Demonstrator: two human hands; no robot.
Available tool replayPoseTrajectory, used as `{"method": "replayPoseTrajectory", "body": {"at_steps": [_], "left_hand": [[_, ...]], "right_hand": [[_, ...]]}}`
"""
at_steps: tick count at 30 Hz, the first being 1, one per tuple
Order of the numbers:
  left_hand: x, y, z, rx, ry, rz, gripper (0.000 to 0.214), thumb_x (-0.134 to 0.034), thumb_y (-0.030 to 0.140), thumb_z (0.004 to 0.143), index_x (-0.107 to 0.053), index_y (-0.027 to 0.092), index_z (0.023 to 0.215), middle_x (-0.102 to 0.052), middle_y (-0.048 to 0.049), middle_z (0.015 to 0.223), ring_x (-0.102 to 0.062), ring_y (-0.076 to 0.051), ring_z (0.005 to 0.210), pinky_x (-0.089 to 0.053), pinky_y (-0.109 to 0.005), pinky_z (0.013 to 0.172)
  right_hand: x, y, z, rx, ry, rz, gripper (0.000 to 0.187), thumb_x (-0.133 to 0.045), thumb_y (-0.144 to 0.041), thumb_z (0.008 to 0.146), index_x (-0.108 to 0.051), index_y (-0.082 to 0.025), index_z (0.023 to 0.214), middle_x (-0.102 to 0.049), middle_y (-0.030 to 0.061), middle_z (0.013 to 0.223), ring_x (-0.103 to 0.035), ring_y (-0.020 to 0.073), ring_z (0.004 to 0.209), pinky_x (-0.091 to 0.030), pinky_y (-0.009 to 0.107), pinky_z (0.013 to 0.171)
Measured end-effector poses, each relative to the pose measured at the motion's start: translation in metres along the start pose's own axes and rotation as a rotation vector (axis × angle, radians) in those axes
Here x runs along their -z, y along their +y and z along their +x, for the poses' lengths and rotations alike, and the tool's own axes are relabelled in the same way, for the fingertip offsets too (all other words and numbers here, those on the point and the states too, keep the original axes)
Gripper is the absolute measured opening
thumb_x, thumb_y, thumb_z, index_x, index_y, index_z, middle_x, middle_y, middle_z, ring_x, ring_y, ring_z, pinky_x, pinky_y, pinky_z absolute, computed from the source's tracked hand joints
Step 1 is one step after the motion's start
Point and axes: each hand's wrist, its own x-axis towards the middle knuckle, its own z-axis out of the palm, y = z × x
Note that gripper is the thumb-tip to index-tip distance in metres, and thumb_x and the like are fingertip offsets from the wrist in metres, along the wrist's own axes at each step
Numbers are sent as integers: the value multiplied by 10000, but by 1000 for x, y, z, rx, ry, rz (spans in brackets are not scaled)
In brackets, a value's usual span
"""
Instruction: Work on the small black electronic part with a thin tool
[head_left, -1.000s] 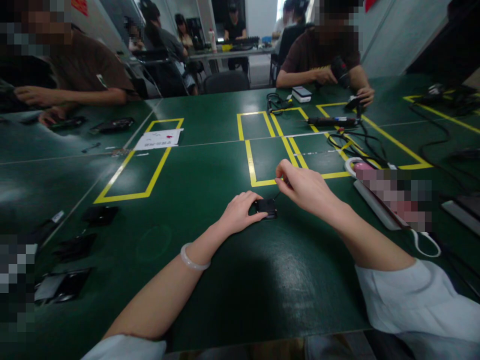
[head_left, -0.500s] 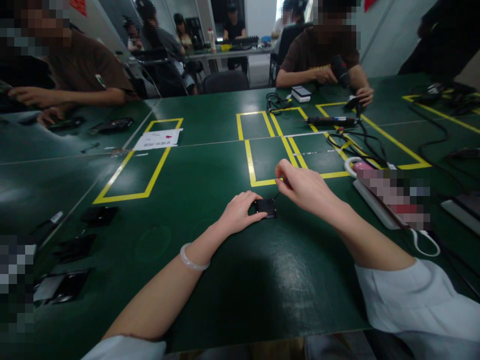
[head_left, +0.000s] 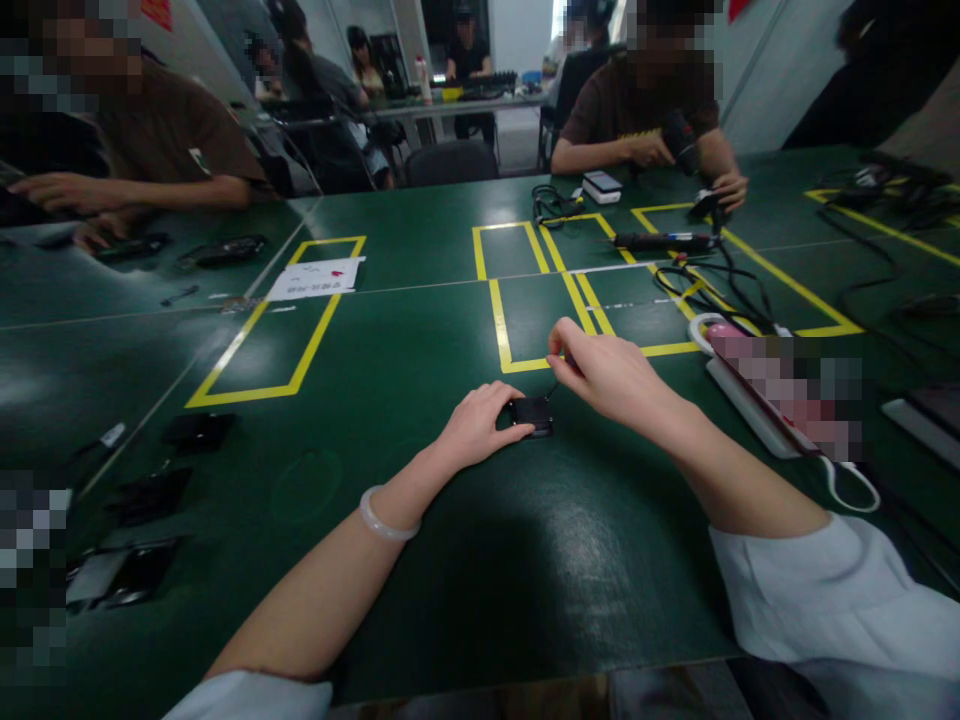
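A small black rectangular part lies on the green table in front of me. My left hand is closed on its left side, with the thumb along the near edge and the fingers at the far edge. Above and to the right, my right hand pinches a thin dark screwdriver. Its shaft slants down to the far right corner of the part. Most of the handle is hidden inside my fingers.
Several black parts lie at the left. A labelled paper sits across a yellow tape outline. To the right are a pink-and-white object, cables and a black pen-like tool. A co-worker holds a power driver across the table.
Both hands stay almost where they were on the part and the screwdriver. My right hand has shifted very slightly left. The co-workers are nearly still.
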Motion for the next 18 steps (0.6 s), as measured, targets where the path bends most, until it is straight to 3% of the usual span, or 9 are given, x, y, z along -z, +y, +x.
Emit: {"method": "replayPoseTrajectory", "body": {"at_steps": [4, 10, 18], "left_hand": [[0, -1, 0, 2, -4, 6, 348, -580, 494, 872, -557, 210, 1073, -604, -54, 1031, -567, -237, 959, -455, -366, 838], [1, -1, 0, -1, -6, 8, 339, -573, 495, 876, -558, 210, 1061, -602, -55, 1031, -564, -240, 962, -451, -371, 844], [1, -2, -1, 3, -10, 5, 336, -580, 487, 872, -557, 216, 1069, -604, -55, 1036, -566, -240, 961, -455, -373, 844]], "right_hand": [[1, 0, 0, 14, -11, 30, 182, -390, -286, 920, -479, -203, 1056, -683, 26, 836, -594, 179, 689, -260, 271, 551], [0, 0, 1, 3, 1, 12, 222, -379, -387, 941, -480, -208, 1025, -662, 26, 777, -582, 185, 667, -246, 271, 537], [-1, 1, 1, 42, -8, 41, 201, -397, -290, 902, -461, -206, 1073, -675, 40, 871, -589, 181, 709, -255, 270, 546]]}}
